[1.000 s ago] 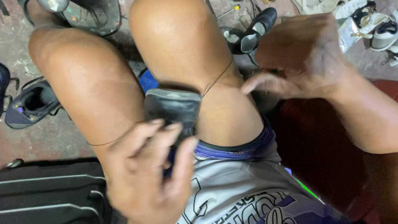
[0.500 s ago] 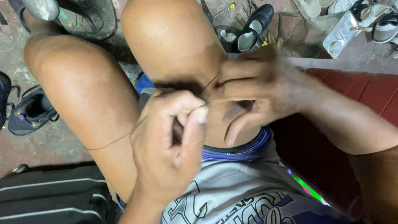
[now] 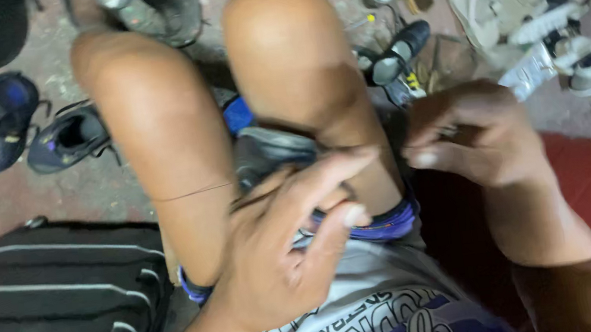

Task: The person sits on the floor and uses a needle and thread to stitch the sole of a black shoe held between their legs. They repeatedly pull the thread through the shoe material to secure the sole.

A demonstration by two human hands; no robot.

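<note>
Left hand: the left hand lies with fingers spread across a dark grey leather shoe wedged between the knees, steadying it rather than gripping.
Right hand: the right hand is pinched shut, apparently on a thin brown thread; the grip itself is blurred.
Bearing: the shoe lies just ahead of the left hand, its long axis running away from the body; the thread crosses the left thigh.
Surroundings: a black ribbed hard-shell case sits closed, its contents unseen; loose shoes litter the floor.
</note>
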